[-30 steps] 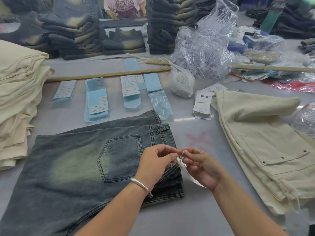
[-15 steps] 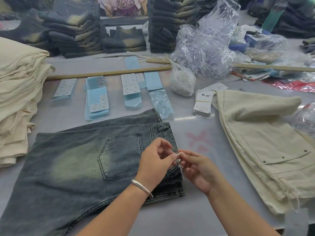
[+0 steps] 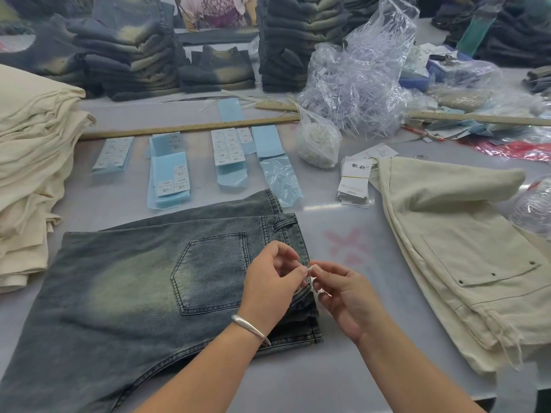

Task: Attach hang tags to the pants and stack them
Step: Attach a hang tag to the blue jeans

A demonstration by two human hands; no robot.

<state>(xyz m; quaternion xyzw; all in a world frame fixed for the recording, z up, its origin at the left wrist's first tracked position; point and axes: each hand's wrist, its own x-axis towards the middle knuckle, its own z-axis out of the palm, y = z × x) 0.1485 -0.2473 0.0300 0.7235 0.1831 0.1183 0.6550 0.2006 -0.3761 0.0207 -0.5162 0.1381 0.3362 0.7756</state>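
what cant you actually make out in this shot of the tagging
- Small white piece pinched between left hand and right hand, head view: fingers cover it; tag or fastener, cannot tell.
- Faded blue denim pants: legs cut off by the bottom-left edge.
- Small white size stickers: print too small to read.

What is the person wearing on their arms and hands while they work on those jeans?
Very little. Both forearms are bare, with no sleeves in view and no gloves. The left hand has a plain, smooth silver bangle round the wrist, open-ended and without visible markings. The right hand and its wrist carry nothing: no ring, watch or band shows.
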